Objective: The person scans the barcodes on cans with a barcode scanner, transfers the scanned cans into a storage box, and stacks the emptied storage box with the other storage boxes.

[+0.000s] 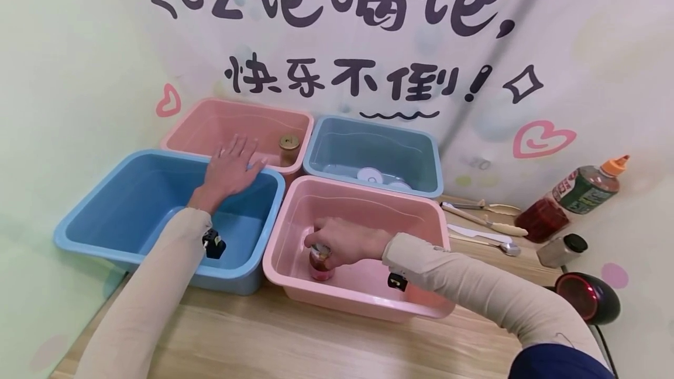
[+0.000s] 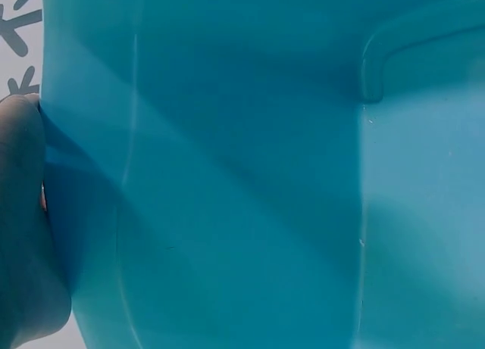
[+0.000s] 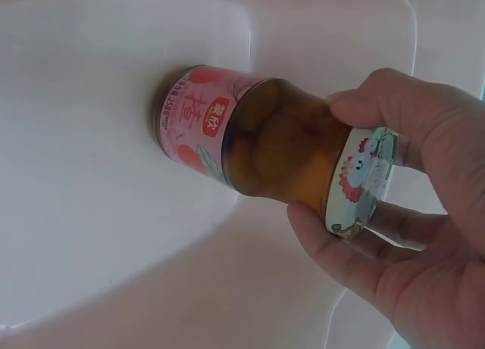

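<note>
Right grip (image 1: 344,243) pinching pink-labelled glass jar (image 3: 265,137) near its lid (image 3: 355,179); jar upright inside front pink plastic bin (image 1: 363,300). Left grip (image 1: 230,169) outstretched, over rim of large blue plastic bin (image 1: 142,203). Rear pink plastic bin (image 1: 221,121): gold-lidded cylindrical container (image 1: 288,152). Rear pale-blue plastic bin (image 1: 363,145): white discs (image 1: 370,175).

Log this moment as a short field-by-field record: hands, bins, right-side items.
Right hand: grips pink-labelled jar near its lid, inside near pink bin
Left hand: over far rim of near blue bin, fingers extended
Far pink bin: gold-topped container
Far blue bin: two round white items
Right of bins: tongs, orange-capped bottle
</note>
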{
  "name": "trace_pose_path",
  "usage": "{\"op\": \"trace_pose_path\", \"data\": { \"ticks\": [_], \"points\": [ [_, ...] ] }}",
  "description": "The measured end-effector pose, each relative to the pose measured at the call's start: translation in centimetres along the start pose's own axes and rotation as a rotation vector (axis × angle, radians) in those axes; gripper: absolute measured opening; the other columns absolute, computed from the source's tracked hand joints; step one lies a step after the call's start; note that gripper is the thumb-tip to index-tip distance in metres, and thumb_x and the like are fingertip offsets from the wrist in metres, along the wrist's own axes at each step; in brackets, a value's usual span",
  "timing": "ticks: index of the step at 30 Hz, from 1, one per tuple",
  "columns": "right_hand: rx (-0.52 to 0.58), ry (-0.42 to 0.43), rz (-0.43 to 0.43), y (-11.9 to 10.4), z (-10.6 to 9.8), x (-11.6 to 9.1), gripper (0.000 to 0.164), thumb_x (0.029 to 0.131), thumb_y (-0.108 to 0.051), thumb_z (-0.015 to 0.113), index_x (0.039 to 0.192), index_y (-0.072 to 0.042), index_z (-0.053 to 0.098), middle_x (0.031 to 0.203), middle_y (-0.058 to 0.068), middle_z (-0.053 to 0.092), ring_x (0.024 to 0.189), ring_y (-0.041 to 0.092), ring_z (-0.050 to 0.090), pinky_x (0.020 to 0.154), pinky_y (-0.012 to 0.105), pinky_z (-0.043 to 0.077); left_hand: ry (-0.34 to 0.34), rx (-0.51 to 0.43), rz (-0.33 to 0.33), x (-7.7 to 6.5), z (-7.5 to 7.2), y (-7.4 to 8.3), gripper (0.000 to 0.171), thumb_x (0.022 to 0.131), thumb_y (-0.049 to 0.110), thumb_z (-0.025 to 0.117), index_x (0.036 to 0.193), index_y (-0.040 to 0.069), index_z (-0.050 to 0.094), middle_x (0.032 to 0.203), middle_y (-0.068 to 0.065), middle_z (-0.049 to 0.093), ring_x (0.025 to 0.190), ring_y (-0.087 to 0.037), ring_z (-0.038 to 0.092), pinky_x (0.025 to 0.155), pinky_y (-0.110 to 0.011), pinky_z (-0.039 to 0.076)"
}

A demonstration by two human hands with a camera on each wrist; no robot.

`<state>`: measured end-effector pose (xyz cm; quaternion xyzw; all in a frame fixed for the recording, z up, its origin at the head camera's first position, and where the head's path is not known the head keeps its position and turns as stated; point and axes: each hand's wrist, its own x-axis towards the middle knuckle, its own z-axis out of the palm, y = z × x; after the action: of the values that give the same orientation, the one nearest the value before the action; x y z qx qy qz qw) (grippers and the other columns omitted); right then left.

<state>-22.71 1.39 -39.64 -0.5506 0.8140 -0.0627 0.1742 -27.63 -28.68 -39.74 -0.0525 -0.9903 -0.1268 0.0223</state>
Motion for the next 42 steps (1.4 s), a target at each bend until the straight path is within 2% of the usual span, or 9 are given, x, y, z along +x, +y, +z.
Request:
{"op": "trace_pose_path", "data": {
  "ticks": [8, 16, 21, 23, 29, 36, 42],
  "points": [
    [0.059, 0.033, 0.054, 0.4, -0.7, -1.4, 0.045, 0.078, -0.019, 0.083, 0.122, -0.019, 0.071, 0.11, 0.003, 0.065, 0.096, 0.014, 0.059, 0.078, 0.02, 0.055, 0.027, 0.019, 0.001, 0.0, -0.1, -0.1, 0.075, 0.103, 0.051, 0.032, 0.159, 0.005, 0.015, 0.167, -0.023, 0.006, 0.155, -0.042, -0.001, 0.124, -0.062, 0.0],
    [0.109, 0.127, 0.087, 0.8, -2.9, -4.1, 0.042, 0.078, -0.017, 0.081, 0.118, -0.016, 0.072, 0.112, 0.002, 0.068, 0.097, 0.014, 0.061, 0.078, 0.02, 0.056, 0.042, 0.0, 0.011, 0.2, 0.5, -0.4, 0.075, 0.103, 0.053, 0.031, 0.16, 0.006, 0.016, 0.168, -0.02, 0.004, 0.156, -0.04, -0.003, 0.124, -0.062, 0.0],
    [0.167, 0.158, 0.092, 0.9, -4.9, -5.7, 0.033, 0.079, -0.012, 0.077, 0.11, -0.019, 0.071, 0.097, -0.006, 0.068, 0.084, 0.011, 0.062, 0.068, 0.021, 0.056, 0.025, 0.002, 0.002, 0.3, 0.4, -0.4, 0.074, 0.103, 0.052, 0.031, 0.16, 0.006, 0.016, 0.167, -0.021, 0.006, 0.155, -0.041, -0.003, 0.124, -0.062, -0.002],
    [0.157, 0.181, 0.093, 1.0, -5.5, -6.4, 0.031, 0.078, -0.011, 0.076, 0.108, -0.018, 0.072, 0.094, -0.007, 0.067, 0.081, 0.011, 0.061, 0.066, 0.022, 0.055, 0.018, 0.006, -0.001, 0.3, 0.3, -0.3, 0.073, 0.103, 0.051, 0.031, 0.16, 0.006, 0.016, 0.167, -0.022, 0.007, 0.155, -0.042, -0.002, 0.123, -0.063, -0.003],
    [0.094, 0.265, 0.144, 0.8, -7.0, -8.5, 0.037, 0.075, -0.013, 0.078, 0.112, -0.016, 0.075, 0.1, 0.001, 0.07, 0.085, 0.014, 0.061, 0.065, 0.022, 0.054, 0.016, 0.0, -0.004, 0.4, 0.4, -0.3, 0.073, 0.103, 0.048, 0.035, 0.159, 0.005, 0.017, 0.167, -0.023, 0.006, 0.155, -0.043, -0.001, 0.123, -0.064, -0.002],
    [0.123, 0.299, 0.216, 0.5, -8.6, -11.1, 0.039, 0.075, -0.013, 0.079, 0.114, -0.013, 0.075, 0.102, 0.002, 0.072, 0.085, 0.016, 0.062, 0.064, 0.023, 0.055, 0.005, 0.003, -0.001, 0.4, 0.6, -0.6, 0.075, 0.103, 0.053, 0.032, 0.16, 0.007, 0.013, 0.168, -0.02, 0.003, 0.155, -0.041, -0.004, 0.123, -0.063, -0.003],
    [0.124, 0.334, 0.26, 0.8, -9.5, -13.6, 0.041, 0.075, -0.009, 0.077, 0.115, -0.014, 0.075, 0.097, 0.001, 0.069, 0.08, 0.014, 0.057, 0.059, 0.025, 0.052, 0.013, 0.006, -0.004, 0.2, 0.5, -0.6, 0.075, 0.103, 0.054, 0.03, 0.161, 0.009, 0.012, 0.168, -0.019, 0.003, 0.155, -0.041, -0.005, 0.124, -0.063, -0.002]
  ]
}}
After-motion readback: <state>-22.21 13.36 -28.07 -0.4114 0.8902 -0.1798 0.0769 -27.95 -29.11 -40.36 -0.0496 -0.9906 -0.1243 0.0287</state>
